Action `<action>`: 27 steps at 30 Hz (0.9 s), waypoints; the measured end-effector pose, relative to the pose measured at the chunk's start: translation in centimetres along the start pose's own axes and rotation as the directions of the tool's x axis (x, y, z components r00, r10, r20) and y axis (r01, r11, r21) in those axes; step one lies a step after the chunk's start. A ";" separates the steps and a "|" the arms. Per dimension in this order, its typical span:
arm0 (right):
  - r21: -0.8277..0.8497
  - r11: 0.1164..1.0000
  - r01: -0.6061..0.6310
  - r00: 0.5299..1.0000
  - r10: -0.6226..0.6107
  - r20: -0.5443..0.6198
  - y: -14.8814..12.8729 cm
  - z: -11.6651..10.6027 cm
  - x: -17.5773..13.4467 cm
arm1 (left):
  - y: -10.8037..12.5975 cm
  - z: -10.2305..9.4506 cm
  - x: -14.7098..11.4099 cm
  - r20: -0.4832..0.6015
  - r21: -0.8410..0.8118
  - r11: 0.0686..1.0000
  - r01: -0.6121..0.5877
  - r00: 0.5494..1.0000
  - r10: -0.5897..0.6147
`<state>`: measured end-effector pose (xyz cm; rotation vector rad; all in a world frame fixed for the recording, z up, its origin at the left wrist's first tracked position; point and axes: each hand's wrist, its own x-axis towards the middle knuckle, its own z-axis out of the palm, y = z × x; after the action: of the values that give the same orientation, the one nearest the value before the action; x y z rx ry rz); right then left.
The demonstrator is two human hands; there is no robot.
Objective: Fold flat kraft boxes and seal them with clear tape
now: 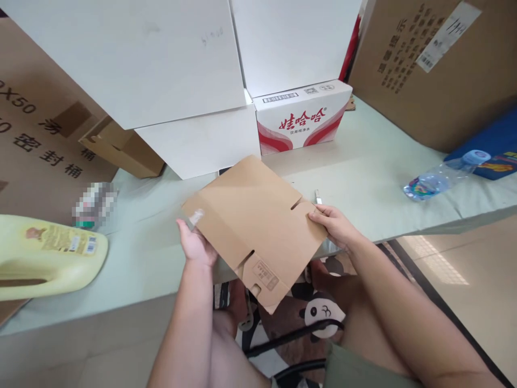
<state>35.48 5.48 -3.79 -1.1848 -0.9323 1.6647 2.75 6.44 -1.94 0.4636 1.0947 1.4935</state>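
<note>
A brown cardboard sheet (258,215), slotted and flat like an unfolded box, is held up in front of me over the table's front edge. My left hand (196,242) supports its left corner from below, with the thumb sticking up beside a piece of clear tape (196,217). At the right corner my right hand (333,223) pinches the cardboard, thumb on top and fingers underneath. Printed marks show on the flap nearest me. Just beyond my right hand lies a small whitish object (318,196), partly covered.
White boxes (197,143) and a red-and-white water carton (302,118) stand behind. Left are a yellow jug (52,256), a small open carton (125,148) and a large box (36,140). A plastic bottle (442,178) lies at right, near another large box (424,102).
</note>
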 end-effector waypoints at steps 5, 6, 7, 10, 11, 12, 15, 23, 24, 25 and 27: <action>0.074 0.994 0.085 0.994 -0.080 -0.078 -0.2 0.5 0.1 | 0.0 0.5 -0.3 -0.037 0.038 0.999 -0.032 0.999 0.033; 0.082 0.990 0.110 0.993 -0.106 -0.060 -0.2 0.6 0.0 | -0.2 0.4 -0.2 -0.049 0.020 0.999 -0.043 0.998 0.044; 0.071 0.990 0.123 0.992 -0.121 -0.030 -0.1 0.8 -0.1 | -0.3 0.5 -0.1 -0.052 0.001 0.999 -0.051 0.997 0.051; -0.032 0.992 0.120 0.993 -0.120 -0.004 0.2 1.5 -0.3 | -0.7 0.8 0.0 -0.037 -0.014 1.000 -0.004 0.999 0.003; -0.055 0.991 0.124 0.992 -0.125 -0.027 0.2 1.7 -0.4 | -0.8 1.1 0.0 -0.027 -0.022 0.999 0.031 0.999 -0.031; -0.064 0.989 0.136 0.988 -0.140 -0.059 0.1 1.9 -0.6 | -0.7 1.3 -0.1 -0.012 -0.039 0.997 0.066 0.998 -0.066; -0.052 0.974 0.221 0.954 -0.227 -0.198 -1.7 1.4 -2.0 | -0.4 1.9 -0.3 0.031 -0.123 0.984 0.127 0.992 -0.124; -0.288 0.896 0.339 0.435 -0.421 -0.796 -11.9 -5.3 -12.7 | 0.8 2.0 -1.3 0.039 -0.196 0.969 0.152 0.988 -0.147; -0.383 0.873 0.301 0.368 -0.477 -0.798 -13.0 -6.6 -13.5 | 0.8 1.9 -1.4 0.048 -0.197 0.968 0.157 0.987 -0.150; -0.487 0.829 0.277 0.325 -0.557 -0.764 -14.1 -8.0 -13.9 | 0.7 1.9 -1.5 0.055 -0.198 0.967 0.161 0.987 -0.153; -0.585 0.754 0.301 0.357 -0.657 -0.664 -16.2 -11.1 -13.0 | 0.7 1.9 -1.6 0.062 -0.197 0.966 0.166 0.986 -0.156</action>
<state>51.96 -0.06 12.08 -1.5338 -0.8147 0.2481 4.29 5.74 0.01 0.2599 0.9113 1.4251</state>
